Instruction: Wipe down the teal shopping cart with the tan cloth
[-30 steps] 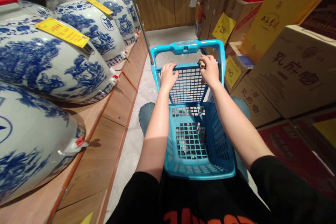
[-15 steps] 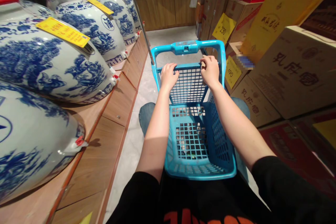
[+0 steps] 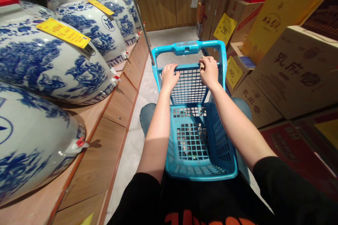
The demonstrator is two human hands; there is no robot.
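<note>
A blue plastic shopping basket [image 3: 202, 178] with grid walls stands in front of me between my knees, its handle [image 3: 187, 47] raised at the far end. My left hand [image 3: 169, 76] is closed over the left part of the far rim, thumb on the inner side. On the right part of the same rim, my right hand [image 3: 210, 72] pinches a small beige, crumpled piece that looks like a cloth [image 3: 202, 65]. It shows at the fingertips and a little below them, against the grid; my fingers hide the rest.
Large blue-and-white jars [image 3: 52, 59] with red cloth tops line a wooden cabinet [image 3: 111, 140] on the left. Stacked cartons [image 3: 298, 66] and yellow price cards [image 3: 225, 28] crowd the right. A metal pole [image 3: 138, 15] rises near the basket's left corner.
My right hand has slid slightly left along the rim, with the beige cloth moving along. My left hand and the basket have stayed in place.
</note>
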